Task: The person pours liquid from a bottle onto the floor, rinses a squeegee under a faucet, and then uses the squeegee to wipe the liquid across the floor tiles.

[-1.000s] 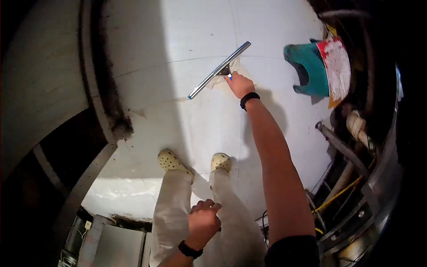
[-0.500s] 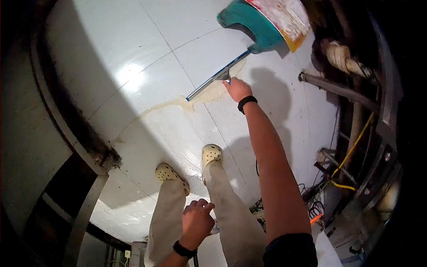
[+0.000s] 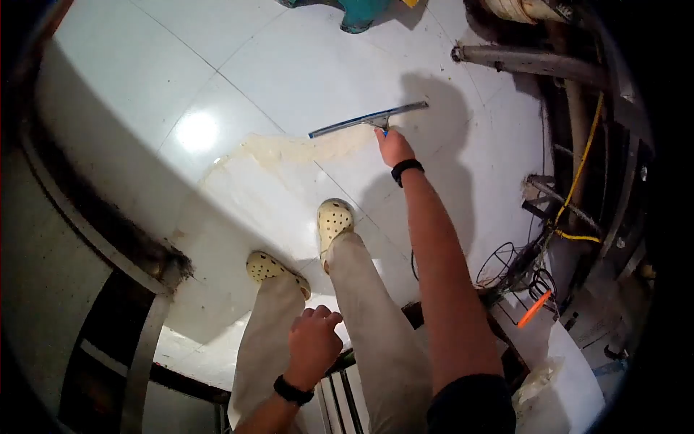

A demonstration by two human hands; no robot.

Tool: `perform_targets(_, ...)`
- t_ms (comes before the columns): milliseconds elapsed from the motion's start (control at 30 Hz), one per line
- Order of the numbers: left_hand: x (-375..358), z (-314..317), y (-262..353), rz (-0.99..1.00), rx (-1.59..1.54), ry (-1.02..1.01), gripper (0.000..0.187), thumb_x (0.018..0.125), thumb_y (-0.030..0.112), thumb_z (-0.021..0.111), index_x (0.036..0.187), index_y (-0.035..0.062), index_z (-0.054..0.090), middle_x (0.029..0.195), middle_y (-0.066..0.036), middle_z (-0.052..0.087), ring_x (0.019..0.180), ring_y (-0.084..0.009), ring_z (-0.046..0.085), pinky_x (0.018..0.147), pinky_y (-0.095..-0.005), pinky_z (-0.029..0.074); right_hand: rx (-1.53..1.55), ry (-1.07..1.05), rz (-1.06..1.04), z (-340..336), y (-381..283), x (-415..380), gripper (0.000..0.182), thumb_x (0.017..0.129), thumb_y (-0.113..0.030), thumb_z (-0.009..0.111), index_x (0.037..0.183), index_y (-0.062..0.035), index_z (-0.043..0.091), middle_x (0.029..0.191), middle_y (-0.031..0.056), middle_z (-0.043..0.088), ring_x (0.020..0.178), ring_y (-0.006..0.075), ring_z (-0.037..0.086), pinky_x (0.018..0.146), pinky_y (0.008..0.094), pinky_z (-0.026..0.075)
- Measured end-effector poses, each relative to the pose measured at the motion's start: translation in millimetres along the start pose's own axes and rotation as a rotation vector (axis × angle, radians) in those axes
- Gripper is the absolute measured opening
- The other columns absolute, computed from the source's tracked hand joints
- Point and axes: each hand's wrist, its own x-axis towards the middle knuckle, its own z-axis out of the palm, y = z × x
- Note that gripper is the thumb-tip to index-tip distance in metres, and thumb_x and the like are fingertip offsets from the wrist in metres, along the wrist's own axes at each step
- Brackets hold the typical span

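My right hand [image 3: 396, 148] is closed around the handle of a squeegee [image 3: 350, 125], whose long blue-edged blade lies across the white tiled floor. On the near side of the blade, a band of pale yellowish liquid [image 3: 282, 150] spreads to the left over the tiles. My left hand [image 3: 314, 341], back side up, hangs in front of my legs with its fingers loosely curled. Nothing shows in it, though its palm is hidden. A black band circles each wrist.
My cream clogs [image 3: 336, 219] stand on the floor [image 3: 238, 87] just below the wet band. A teal plastic object [image 3: 361, 11] is at the top edge. Metal pipes [image 3: 531, 61] and a yellow cable [image 3: 584, 155] run along the right; a dark-edged metal frame [image 3: 79, 210] borders the left.
The squeegee has swung to lie more nearly crosswise and is now apart from the teal object. More of the liquid shows left of it. The view has shifted, moving the teal object upward.
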Motion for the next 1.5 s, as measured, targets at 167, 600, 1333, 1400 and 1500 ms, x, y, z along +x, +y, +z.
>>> perform_targets(167,-8,-2,2,0.022,0.017,-0.079,0.027,0.069,-0.002,0.056,0.087,0.0113,0.071,0.089,-0.007,0.066,0.084,-0.0278,0.06,0.073,-0.0391,0.05,0.681,-0.188,0.495,36,-43,-44,0.057,0.1,-0.049,0.036,0.101,0.0041,0.058,0.087,0.0196,0.067,0.071,0.0323,0.067,0.057,0.0468,0.054)
perform_targets(600,-40,12,-28,-0.239,0.06,-0.097,0.012,0.074,0.016,0.064,0.083,0.0089,0.069,0.083,-0.008,0.062,0.082,-0.0254,0.06,0.072,-0.0387,0.048,0.638,-0.138,0.111,253,-267,-117,0.05,0.1,-0.044,0.04,0.087,0.0021,0.056,0.064,0.017,0.065,0.069,0.0348,0.068,0.058,0.0515,0.053)
perform_targets(1333,-62,98,-4,-0.19,-0.113,0.093,0.016,0.071,0.008,0.06,0.083,0.012,0.07,0.079,-0.008,0.059,0.077,-0.027,0.06,0.067,-0.0391,0.048,-0.451,-0.198,-0.642,117,-159,-116,0.05,0.094,-0.053,0.046,0.105,-0.0069,0.061,0.094,0.0151,0.07,0.087,0.0337,0.068,0.073,0.0474,0.052)
perform_targets(1400,-57,93,3,-0.124,-0.111,0.032,0.012,0.071,0.008,0.06,0.08,0.0108,0.067,0.081,-0.008,0.06,0.079,-0.0268,0.059,0.068,-0.0397,0.047,-0.474,-0.115,-0.606,91,-127,-85,0.048,0.094,-0.051,0.048,0.104,-0.0058,0.059,0.095,0.017,0.069,0.088,0.0351,0.067,0.073,0.0468,0.052)
perform_targets(1500,-61,99,3,-0.072,-0.077,-0.031,0.013,0.074,0.009,0.059,0.084,0.0101,0.068,0.082,-0.008,0.06,0.081,-0.0267,0.06,0.07,-0.0398,0.047,-0.443,-0.057,-0.47,68,-59,-70,0.049,0.094,-0.051,0.048,0.102,-0.004,0.059,0.096,0.0187,0.069,0.088,0.0369,0.066,0.075,0.0481,0.052)
